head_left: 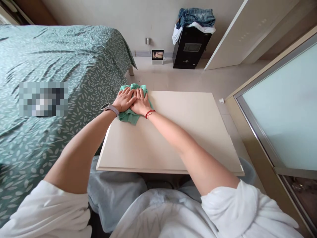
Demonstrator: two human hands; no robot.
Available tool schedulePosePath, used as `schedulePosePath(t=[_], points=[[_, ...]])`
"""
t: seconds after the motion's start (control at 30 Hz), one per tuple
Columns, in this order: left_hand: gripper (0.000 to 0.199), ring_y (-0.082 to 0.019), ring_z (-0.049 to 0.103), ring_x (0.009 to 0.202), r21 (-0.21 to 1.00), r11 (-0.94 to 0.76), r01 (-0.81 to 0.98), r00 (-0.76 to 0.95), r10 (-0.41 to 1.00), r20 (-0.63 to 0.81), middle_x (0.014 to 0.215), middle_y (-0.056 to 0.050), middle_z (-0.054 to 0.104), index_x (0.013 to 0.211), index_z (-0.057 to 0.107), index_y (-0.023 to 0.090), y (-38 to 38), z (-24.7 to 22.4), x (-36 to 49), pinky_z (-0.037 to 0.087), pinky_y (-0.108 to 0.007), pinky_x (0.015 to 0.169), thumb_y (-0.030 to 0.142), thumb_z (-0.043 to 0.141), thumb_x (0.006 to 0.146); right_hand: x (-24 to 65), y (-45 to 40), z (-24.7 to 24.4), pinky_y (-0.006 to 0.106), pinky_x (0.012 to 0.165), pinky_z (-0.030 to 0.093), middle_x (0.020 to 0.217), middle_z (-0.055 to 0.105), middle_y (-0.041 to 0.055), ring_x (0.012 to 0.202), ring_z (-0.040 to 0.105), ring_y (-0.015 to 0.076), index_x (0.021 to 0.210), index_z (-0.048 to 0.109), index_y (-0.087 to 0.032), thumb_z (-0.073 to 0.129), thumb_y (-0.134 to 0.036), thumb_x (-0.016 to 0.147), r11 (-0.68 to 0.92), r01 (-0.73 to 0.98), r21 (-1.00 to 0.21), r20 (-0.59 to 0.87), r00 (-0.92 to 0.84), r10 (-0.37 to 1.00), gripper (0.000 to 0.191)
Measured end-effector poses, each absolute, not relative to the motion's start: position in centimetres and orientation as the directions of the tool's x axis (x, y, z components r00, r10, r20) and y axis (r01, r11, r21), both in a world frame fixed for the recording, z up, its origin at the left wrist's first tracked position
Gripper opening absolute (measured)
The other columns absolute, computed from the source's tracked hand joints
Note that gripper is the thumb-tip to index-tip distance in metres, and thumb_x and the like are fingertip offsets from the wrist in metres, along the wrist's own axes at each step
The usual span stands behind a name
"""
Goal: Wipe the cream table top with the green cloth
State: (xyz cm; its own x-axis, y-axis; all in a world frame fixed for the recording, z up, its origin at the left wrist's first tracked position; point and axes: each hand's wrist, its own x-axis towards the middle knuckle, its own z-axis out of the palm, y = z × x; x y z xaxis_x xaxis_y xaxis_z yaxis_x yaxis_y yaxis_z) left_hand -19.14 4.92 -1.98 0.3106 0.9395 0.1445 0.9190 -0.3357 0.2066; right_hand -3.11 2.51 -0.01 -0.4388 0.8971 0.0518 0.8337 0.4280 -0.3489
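A green cloth (pixel 130 117) lies at the far left corner of a cream tabletop (pixel 178 122). My left hand (pixel 124 99), with a watch (pixel 106 106) at its wrist, rests flat on the cloth with its fingers spread. Beside it and partly under its fingertips, my right hand (pixel 140 101) presses on the same cloth, its fingers stretched out. A red string bracelet (pixel 150 114) circles the right wrist. Neither hand is wrapped round anything.
A bed with a green leaf-patterned cover (pixel 91 66) stands close on the left. Beyond the table are a small screen device (pixel 157 57) and a black cabinet (pixel 190 48) topped with folded jeans (pixel 196 17). A frosted panel (pixel 284 109) is on the right.
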Motion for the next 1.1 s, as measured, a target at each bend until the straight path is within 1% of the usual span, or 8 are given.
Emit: schedulePosePath(t=[0.1, 0.2, 0.33, 0.5, 0.73, 0.9, 1.0, 1.1], points=[[0.077, -0.033, 0.038, 0.172, 0.187, -0.334, 0.924, 0.307, 0.938, 0.161, 0.178, -0.02, 0.053, 0.17, 0.055, 0.012, 6.0, -2.1, -19.3, 0.027, -0.051, 0.141, 0.053, 0.023, 0.113, -3.3, 3.3, 0.0, 0.064, 0.144, 0.023, 0.191, 0.027, 0.025, 0.18, 0.02, 0.038, 0.18, 0.031, 0.004, 0.038, -0.033, 0.111, 0.406, 0.848, -0.34, 0.058, -0.412, 0.909, 0.079], [0.076, -0.032, 0.042, 0.169, 0.169, -0.334, 0.927, 0.305, 0.936, 0.178, 0.173, -0.019, 0.058, 0.168, 0.057, 0.015, 6.4, -2.2, -19.4, 0.03, -0.05, 0.14, 0.053, 0.022, 0.113, -3.4, 3.6, 0.1, 0.065, 0.143, 0.023, 0.191, 0.028, 0.0223, 0.18, 0.02, 0.0374, 0.18, 0.034, 0.002, 0.039, -0.031, 0.11, 0.39, 0.85, -0.354, 0.057, -0.396, 0.916, 0.078], [0.076, -0.034, 0.037, 0.173, 0.142, -0.299, 0.943, 0.277, 0.948, 0.16, 0.181, -0.018, 0.05, 0.172, 0.053, 0.016, 5.7, -2.1, -19.2, 0.029, -0.054, 0.141, 0.055, 0.023, 0.114, -3.3, 3.1, 0.4, 0.063, 0.144, 0.021, 0.191, 0.027, 0.0211, 0.18, 0.02, 0.035, 0.18, 0.034, 0.001, 0.037, -0.03, 0.111, 0.38, 0.85, -0.365, 0.056, -0.387, 0.92, 0.076], [0.082, -0.037, 0.029, 0.177, 0.141, -0.275, 0.951, 0.261, 0.959, 0.109, 0.186, -0.02, 0.041, 0.177, 0.046, 0.015, 2.9, -1.8, -19.0, 0.027, -0.058, 0.141, 0.061, 0.022, 0.114, -2.6, 0.7, 0.6, 0.061, 0.145, 0.021, 0.192, 0.024, 0.0219, 0.181, 0.019, 0.0346, 0.182, 0.031, 0.001, 0.037, -0.031, 0.111, 0.413, 0.852, -0.323, 0.042, -0.423, 0.905, 0.078], [0.086, -0.038, 0.026, 0.178, 0.161, -0.292, 0.943, 0.284, 0.956, 0.071, 0.188, -0.021, 0.036, 0.177, 0.046, 0.011, -5.8, -1.7, -19.3, 0.023, -0.058, 0.143, 0.063, 0.024, 0.112, -2.2, -7.5, 0.3, 0.064, 0.145, 0.021, 0.192, 0.022, 0.0243, 0.181, 0.017, 0.0382, 0.182, 0.03, 0.003, 0.045, -0.037, 0.112, 0.43, 0.84, -0.33, 0.032, -0.445, 0.895, 0.081], [0.086, -0.041, 0.026, 0.178, 0.164, -0.273, 0.948, 0.27, 0.962, 0.04, 0.187, -0.024, 0.037, 0.176, 0.046, 0.007, -14.1, -1.4, -18.9, 0.025, -0.06, 0.142, 0.061, 0.027, 0.111, -1.6, -14.7, -0.2, 0.069, 0.142, 0.024, 0.189, 0.029, 0.0272, 0.179, 0.023, 0.0426, 0.18, 0.037, 0.0, 0.051, -0.037, 0.11, 0.479, 0.796, -0.369, 0.072, -0.49, 0.869, 0.081], [0.086, -0.044, 0.029, 0.176, 0.178, -0.267, 0.947, 0.26, 0.963, 0.063, 0.185, -0.028, 0.04, 0.173, 0.048, 0.003, -18.9, -1.7, -18.8, 0.027, -0.064, 0.141, 0.059, 0.029, 0.111, -1.1, -18.5, -0.3, 0.069, 0.142, 0.025, 0.189, 0.028, 0.0276, 0.179, 0.024, 0.0431, 0.18, 0.036, 0.001, 0.052, -0.041, 0.111, 0.537, 0.77, -0.346, 0.072, -0.548, 0.833, 0.083], [0.083, -0.046, 0.032, 0.175, 0.186, -0.256, 0.949, 0.236, 0.964, 0.125, 0.181, -0.03, 0.044, 0.171, 0.051, 0.002, -23.0, -2.5, -19.2, 0.031, -0.066, 0.138, 0.055, 0.028, 0.111, -1.1, -21.4, -0.4, 0.068, 0.142, 0.026, 0.189, 0.026, 0.0294, 0.179, 0.021, 0.0435, 0.18, 0.032, 0.005, 0.05, -0.043, 0.113, 0.595, 0.744, -0.302, 0.039, -0.614, 0.788, 0.084]])
